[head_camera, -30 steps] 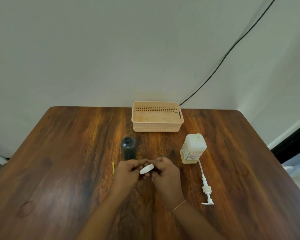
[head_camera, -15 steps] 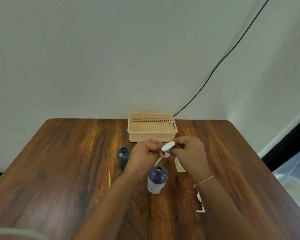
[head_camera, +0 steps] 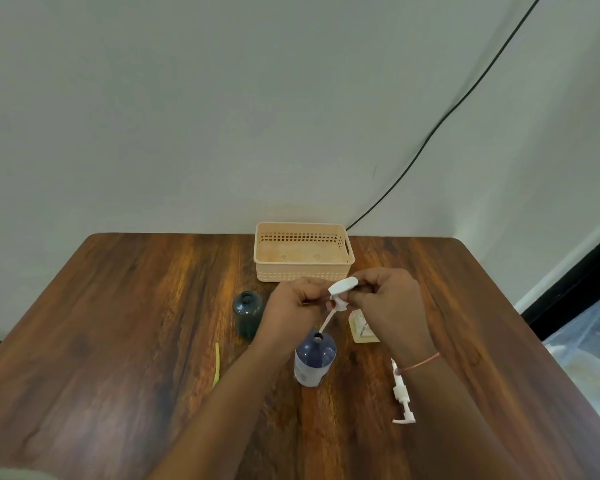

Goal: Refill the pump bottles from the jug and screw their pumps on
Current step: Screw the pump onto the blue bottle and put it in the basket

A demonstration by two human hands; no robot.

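Observation:
Both hands hold a white pump (head_camera: 340, 292) above an upright dark blue bottle (head_camera: 314, 358) with a white label. My left hand (head_camera: 291, 306) and my right hand (head_camera: 388, 303) pinch the pump head, and its dip tube slants down toward the bottle's open neck. A dark green bottle (head_camera: 246, 313), open at the top, stands to the left. A pale yellowish bottle (head_camera: 361, 329) is mostly hidden behind my right hand. A second white pump (head_camera: 402, 396) lies on the table at the right.
A beige plastic basket (head_camera: 302, 252) sits at the back of the wooden table (head_camera: 118, 323) against the wall. A thin yellow strip (head_camera: 217, 363) lies left of the blue bottle. A black cable (head_camera: 430, 136) runs up the wall.
My hands lifted the white pump up off the dark blue bottle, which now stands uncovered below them. The camera view tilted upward, and the pump has stayed nearly still for the last half second.

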